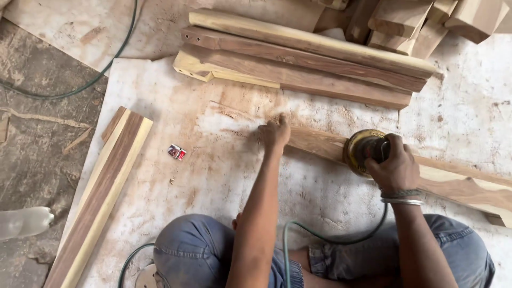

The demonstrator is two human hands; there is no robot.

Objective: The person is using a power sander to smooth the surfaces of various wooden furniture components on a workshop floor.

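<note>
A long shaped wooden piece (458,184) lies across the dusty white sheet (213,170) in front of me, running from the centre to the right edge. My left hand (275,132) presses down on its left end. My right hand (393,166) grips a round yellow disc sander (362,149) that sits on the wood a little right of centre. A green cord (298,234) runs from the sander down between my knees. A metal bangle circles my right wrist.
Three long wooden pieces (304,61) are stacked behind the workpiece, with several blocks (410,21) at the top right. A two-tone plank (104,194) lies at the left. A small red box (176,152) sits on the sheet. A green hose (80,88) crosses the floor at the left.
</note>
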